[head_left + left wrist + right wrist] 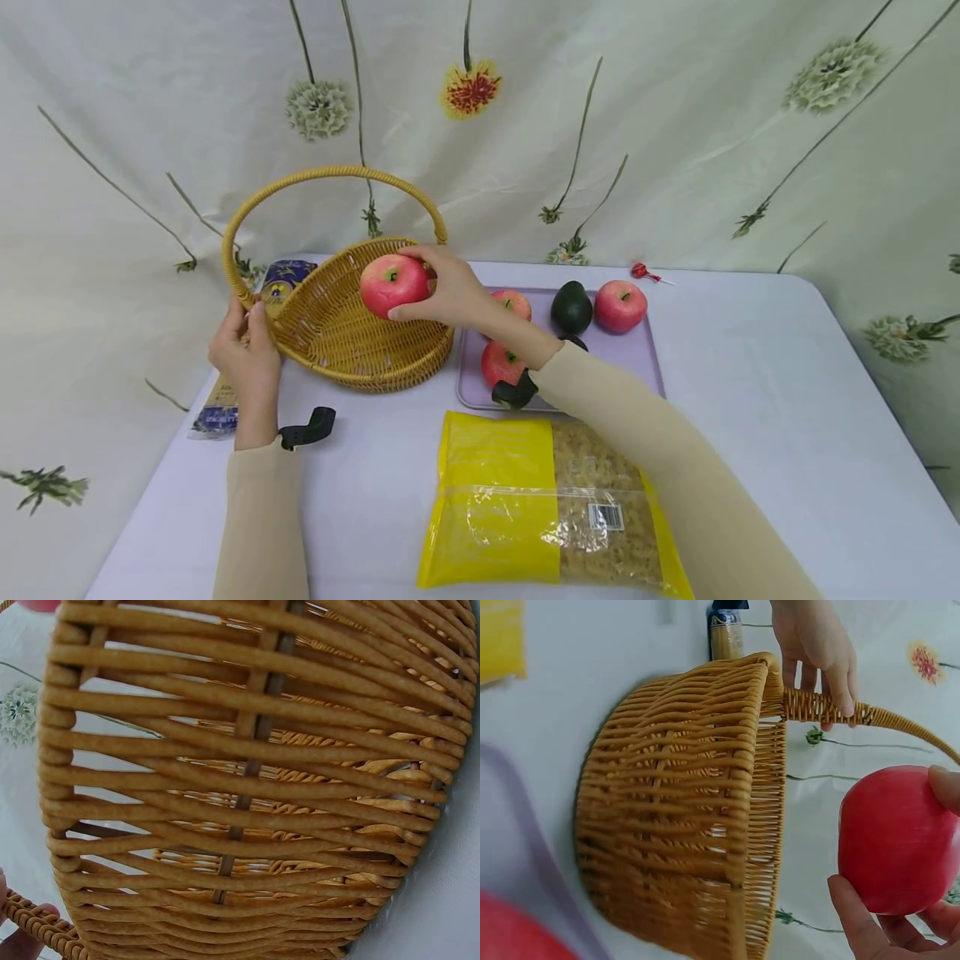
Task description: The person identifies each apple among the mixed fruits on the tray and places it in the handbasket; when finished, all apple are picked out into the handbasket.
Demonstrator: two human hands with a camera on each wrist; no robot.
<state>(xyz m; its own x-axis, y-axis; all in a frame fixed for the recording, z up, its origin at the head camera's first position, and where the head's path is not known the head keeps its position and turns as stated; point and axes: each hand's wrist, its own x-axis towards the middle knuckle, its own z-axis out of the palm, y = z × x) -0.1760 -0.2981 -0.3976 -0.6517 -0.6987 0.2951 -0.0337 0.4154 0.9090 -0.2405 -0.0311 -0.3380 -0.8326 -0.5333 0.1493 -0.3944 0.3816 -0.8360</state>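
My left hand grips the wicker basket low on its arched handle, on the left side. In the right wrist view those left fingers curl around the wrapped handle. A red apple is held in my right hand, above the basket's opening. Seen from the right wrist, thumb and fingers grasp this apple from opposite sides, apart from the rim. The basket's woven wall fills most of the left wrist view. No other thing shows inside the basket.
Right of the basket, a lilac tray bears several apples and a dark green avocado, partly behind my right arm. A yellow pasta bag lies in front. Behind my left hand is a spaghetti packet. A red lollipop lies beyond the tray.
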